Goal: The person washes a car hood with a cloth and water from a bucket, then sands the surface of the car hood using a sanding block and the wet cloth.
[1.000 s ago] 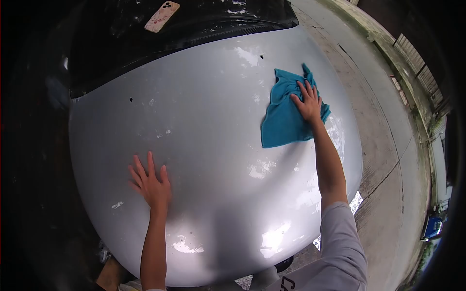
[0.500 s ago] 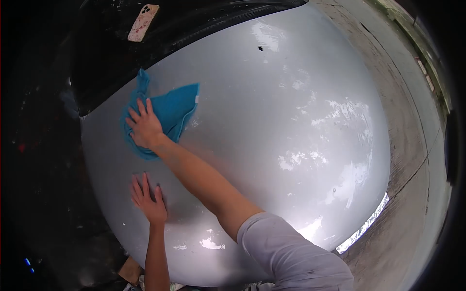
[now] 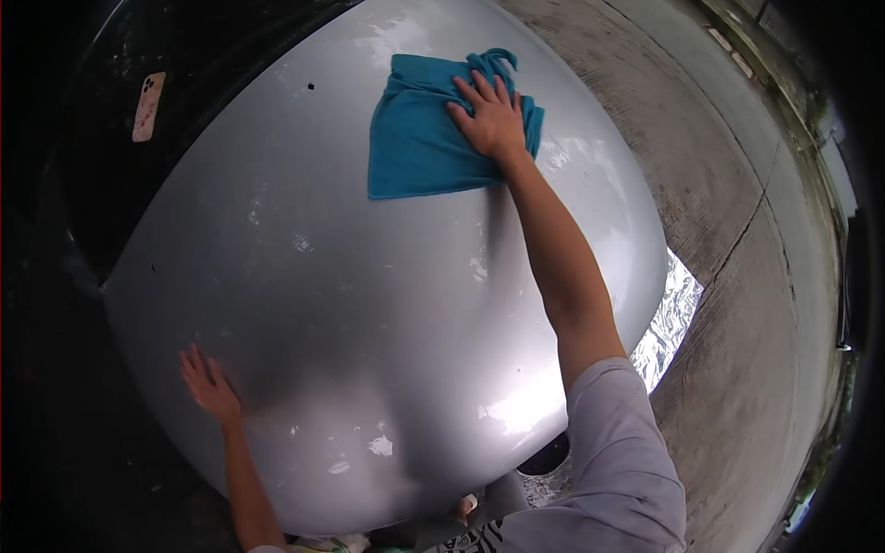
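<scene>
A blue-green cloth (image 3: 424,129) lies spread on the silver car hood (image 3: 304,304), its far right part bunched into folds. My right hand (image 3: 493,120) presses flat on that bunched part, fingers spread over the fabric. Lower left, my left hand (image 3: 212,387) rests near the hood's edge with its fingers stretched out, holding nothing. Whether its palm fully touches the metal is hard to see. Bright reflections cover the paint between the two hands.
A phone in a pink patterned case (image 3: 149,108) lies on the dark surface beyond the hood's left edge. Crinkled silver foil (image 3: 671,318) shows past the right edge, above concrete ground (image 3: 719,387). A small dark hole (image 3: 311,87) marks the hood.
My right hand has swept the cloth from the hood's left side to its far right, and the cloth is now more spread out. My left hand stays low on the left.
</scene>
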### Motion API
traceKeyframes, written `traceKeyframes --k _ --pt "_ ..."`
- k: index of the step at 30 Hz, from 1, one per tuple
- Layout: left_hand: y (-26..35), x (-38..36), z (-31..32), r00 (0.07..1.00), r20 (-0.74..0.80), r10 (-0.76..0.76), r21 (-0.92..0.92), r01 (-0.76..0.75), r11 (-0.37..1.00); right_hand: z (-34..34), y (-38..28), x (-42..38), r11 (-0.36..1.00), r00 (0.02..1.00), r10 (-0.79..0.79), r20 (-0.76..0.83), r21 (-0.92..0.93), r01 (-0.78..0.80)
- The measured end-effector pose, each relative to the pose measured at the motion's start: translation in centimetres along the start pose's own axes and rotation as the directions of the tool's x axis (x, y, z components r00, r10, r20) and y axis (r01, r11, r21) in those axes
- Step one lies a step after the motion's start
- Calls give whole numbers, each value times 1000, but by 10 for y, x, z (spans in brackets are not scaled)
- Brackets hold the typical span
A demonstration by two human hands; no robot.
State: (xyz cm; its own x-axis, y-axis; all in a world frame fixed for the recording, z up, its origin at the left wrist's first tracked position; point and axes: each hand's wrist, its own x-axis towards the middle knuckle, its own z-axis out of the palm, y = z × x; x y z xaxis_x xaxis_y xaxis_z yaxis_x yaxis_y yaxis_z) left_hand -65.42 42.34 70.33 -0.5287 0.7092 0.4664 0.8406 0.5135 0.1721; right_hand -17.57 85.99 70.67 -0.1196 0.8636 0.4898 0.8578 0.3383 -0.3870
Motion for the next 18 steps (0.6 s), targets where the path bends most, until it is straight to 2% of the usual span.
traceKeyframes --k 3,7,8,9,11,13,15,16,17,18 --pt "4 -1 -1 1000 -21 15 -5 -15 1000 -53 120 -89 962 970 238 -45 -130 -242" --pt "-16 4 15 1000 -21 -7 233 11 972 -101 213 -267 867 875 457 -157 -143 -478" --pt "-15 3 15 1000 -15 -27 208 29 978 -108 227 -317 882 881 437 -183 -108 -460" --pt "-8 1 13 998 -11 -58 192 59 980 -100 258 -369 925 917 345 -201 -91 -369" --pt "-4 1 11 996 -10 -92 148 93 985 -98 232 -436 841 824 533 -191 10 -541" --pt "1 -2 9 993 4 -114 136 113 984 -73 248 -498 858 893 413 -180 -253 -448" --pt "8 -7 2 994 -19 -106 63 107 992 -83 138 -482 773 785 607 -123 -138 -619" --pt "5 -17 6 992 -70 -106 -10 106 994 -83 88 -475 718 756 651 -63 -271 -641" --pt "7 -28 6 983 -69 -167 -61 163 985 -72 52 -474 803 842 536 -57 -274 -530" --pt "8 -52 8 975 -141 -173 -104 160 982 -65 1 -467 868 914 405 -25 -303 -393"
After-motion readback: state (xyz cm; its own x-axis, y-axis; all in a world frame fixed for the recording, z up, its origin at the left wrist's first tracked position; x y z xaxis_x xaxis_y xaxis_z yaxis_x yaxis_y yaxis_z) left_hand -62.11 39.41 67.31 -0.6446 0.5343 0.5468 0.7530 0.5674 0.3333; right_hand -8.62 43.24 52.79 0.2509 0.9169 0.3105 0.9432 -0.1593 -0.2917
